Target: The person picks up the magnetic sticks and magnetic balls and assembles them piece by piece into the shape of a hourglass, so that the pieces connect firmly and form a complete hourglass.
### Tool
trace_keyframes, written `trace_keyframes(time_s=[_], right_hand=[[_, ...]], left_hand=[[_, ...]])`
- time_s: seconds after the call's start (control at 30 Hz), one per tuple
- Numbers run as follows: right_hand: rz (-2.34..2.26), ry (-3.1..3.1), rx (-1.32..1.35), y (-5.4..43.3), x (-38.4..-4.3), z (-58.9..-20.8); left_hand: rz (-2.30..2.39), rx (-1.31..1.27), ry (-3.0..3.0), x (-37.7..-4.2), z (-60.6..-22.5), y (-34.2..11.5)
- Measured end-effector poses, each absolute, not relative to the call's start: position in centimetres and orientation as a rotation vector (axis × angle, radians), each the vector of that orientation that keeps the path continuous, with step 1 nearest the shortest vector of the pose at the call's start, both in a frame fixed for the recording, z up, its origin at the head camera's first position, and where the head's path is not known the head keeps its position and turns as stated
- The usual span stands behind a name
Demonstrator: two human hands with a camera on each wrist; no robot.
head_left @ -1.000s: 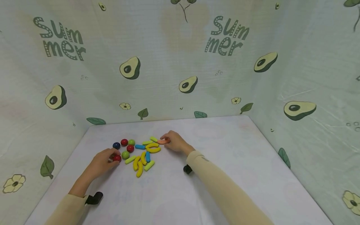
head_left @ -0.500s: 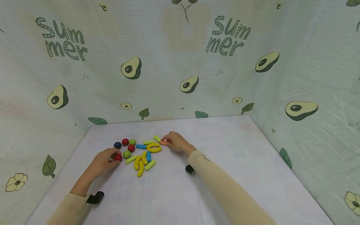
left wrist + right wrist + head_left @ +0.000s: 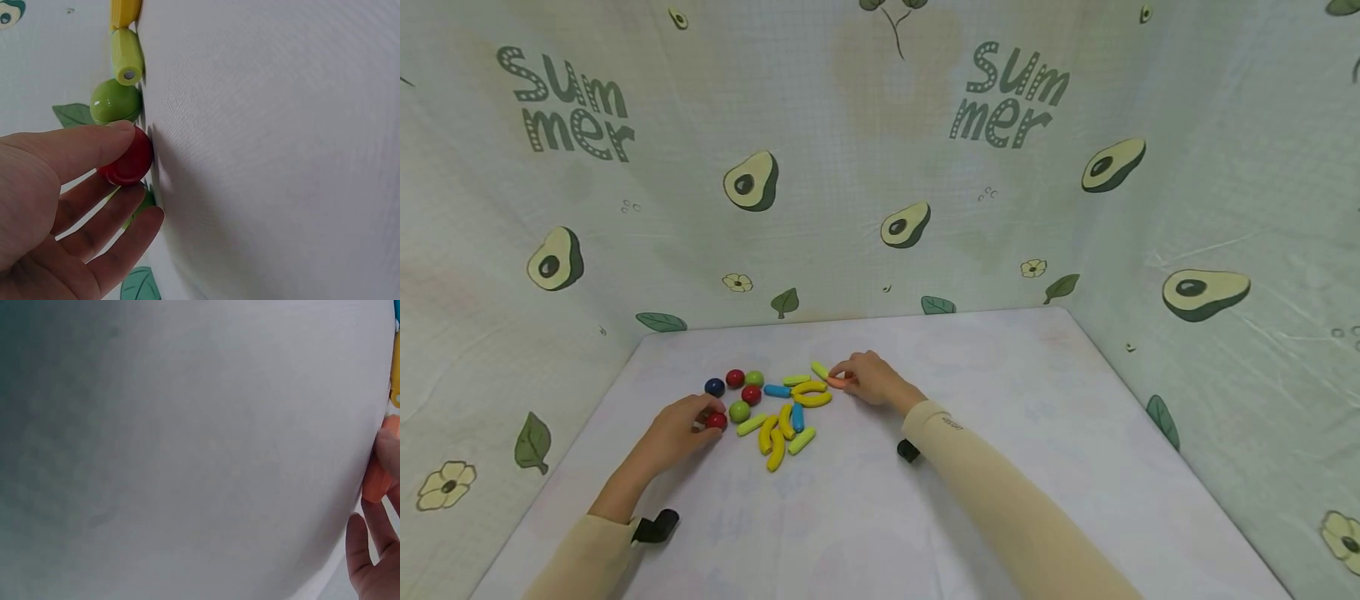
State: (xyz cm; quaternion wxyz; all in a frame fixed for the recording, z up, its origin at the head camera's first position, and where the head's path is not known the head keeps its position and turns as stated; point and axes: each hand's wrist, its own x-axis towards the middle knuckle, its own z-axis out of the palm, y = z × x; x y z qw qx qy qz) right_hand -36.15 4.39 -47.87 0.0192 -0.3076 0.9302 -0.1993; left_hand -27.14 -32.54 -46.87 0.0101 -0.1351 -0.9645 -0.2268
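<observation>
My left hand (image 3: 672,429) holds a glossy red ball (image 3: 132,161) between thumb and fingers at the left front of a group of toy pieces; a green ball (image 3: 116,100) sits right beside it. My right hand (image 3: 876,379) pinches a curved orange piece (image 3: 375,480) at the group's right end, its fingers covering part of it. The orange piece's free end lies close to a yellow-green stick (image 3: 820,369) and the curved yellow pieces (image 3: 812,400). In the left wrist view, another yellow-green stick (image 3: 127,59) shows a round metal spot on its end.
Behind the left hand lie a dark blue ball (image 3: 714,387) and more red and green balls. Blue sticks (image 3: 777,390) and several curved yellow pieces (image 3: 776,452) fill the middle of the group. A patterned cloth (image 3: 842,275) hangs behind the white table (image 3: 1000,400).
The orange piece has shifted slightly with the right hand and shows less now. The yellow-green stick by its end has turned to a steeper angle. The left hand stays on the red ball.
</observation>
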Motion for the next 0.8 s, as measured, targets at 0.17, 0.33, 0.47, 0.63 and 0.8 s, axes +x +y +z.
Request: trace_keyframes(time_s=[0.17,0.33,0.47,0.63,0.8], right_hand=[[-0.588,2.912,-0.951,4.5,-36.0,-47.7],[-0.551,2.873,-0.947,4.6,-36.0,-47.4],[-0.505,2.852,-0.947,4.7,-36.1,-47.2],[-0.492,2.825,-0.946,4.8,-36.1,-46.8],[-0.506,2.81,-0.955,5.0,-36.1,-46.7]], left_hand=[[-0.722,-0.406,-3.024,-27.2,-46.8,-32.5],[-0.73,-0.407,-3.033,-27.2,-46.8,-32.6],[-0.733,-0.416,-3.034,-27.3,-46.8,-32.7],[-0.73,-0.42,-3.035,-27.4,-47.0,-32.8],[-0.729,-0.411,-3.037,-27.4,-47.1,-32.8]])
